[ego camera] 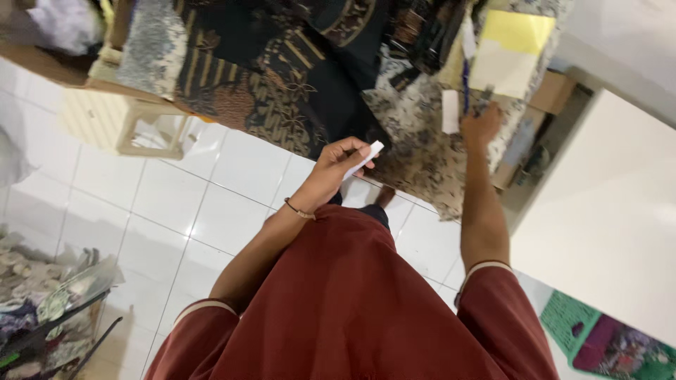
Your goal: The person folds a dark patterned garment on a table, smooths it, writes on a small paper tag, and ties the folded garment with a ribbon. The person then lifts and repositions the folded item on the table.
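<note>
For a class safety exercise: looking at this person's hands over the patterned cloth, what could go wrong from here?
1. The small white slip pinched in the left hand may drop onto the white tiled floor.
2. The right hand works at full reach; the dark patterned batik cloth overhanging the edge could be dragged off.

White stool (134, 127), green basket (574, 320), perhaps scrap pile (42, 295).

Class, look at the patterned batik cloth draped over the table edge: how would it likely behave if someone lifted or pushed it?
The batik cloth probably behaves floppy, since it hangs in soft folds over the table edge. Pushed, it would likely bunch up rather than slide as one piece. It seems unlikely to roll, tip or break. The left hand holds a small white slip, not the cloth.
</note>
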